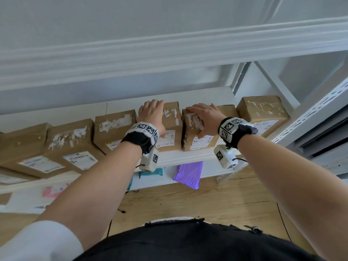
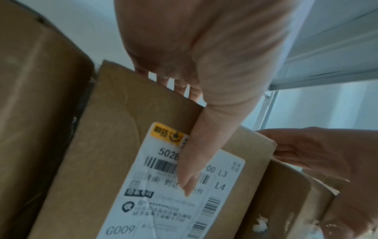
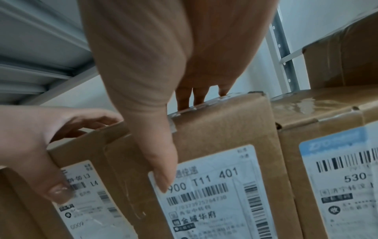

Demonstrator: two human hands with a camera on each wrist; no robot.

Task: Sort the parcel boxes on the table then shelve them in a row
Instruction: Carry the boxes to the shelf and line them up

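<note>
Both forearms reach to the white shelf (image 1: 188, 157), where brown parcel boxes stand in a row. Left hand (image 1: 151, 114) grips the G009 box (image 1: 172, 127), fingers over its top, thumb on its label. Right hand (image 1: 204, 117) grips the neighbouring T11 box (image 1: 192, 129) just to the right the same way.

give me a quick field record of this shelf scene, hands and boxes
setting: white metal shelf with a row of cardboard boxes
left hand: grips the G009 box, fingers over its top, thumb on its front label
right hand: grips the T11 401 box the same way
box contact: the two held boxes stand side by side
lower shelf: purple mailer
</note>
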